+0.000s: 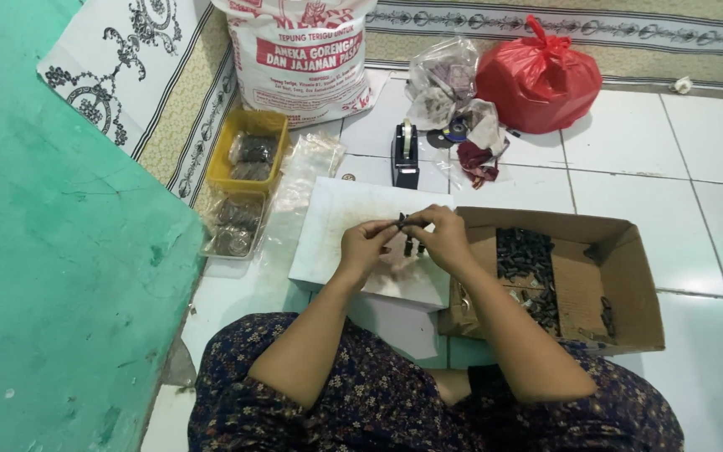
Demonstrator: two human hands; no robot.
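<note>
Head camera looks down on a person seated on a white tiled floor with both hands raised over a white board that lies flat in front of the knees. Left hand and right hand meet at the fingertips, and the fingers of both pinch a small dark piece between them, held just above the board. More small dark pieces sit on the board directly under the hands; their shape is too small to tell.

Just right of the board lies an open cardboard box, with a heap of similar dark pieces along its left side. Beyond the board stands a black tape dispenser. To the left, a yellow tray holds filled clear packets, and a clear tray near it holds more of them. At the far edge stand a large white printed sack, a crumpled clear plastic bag and a knotted red plastic bag. A green wall fills the left side.
</note>
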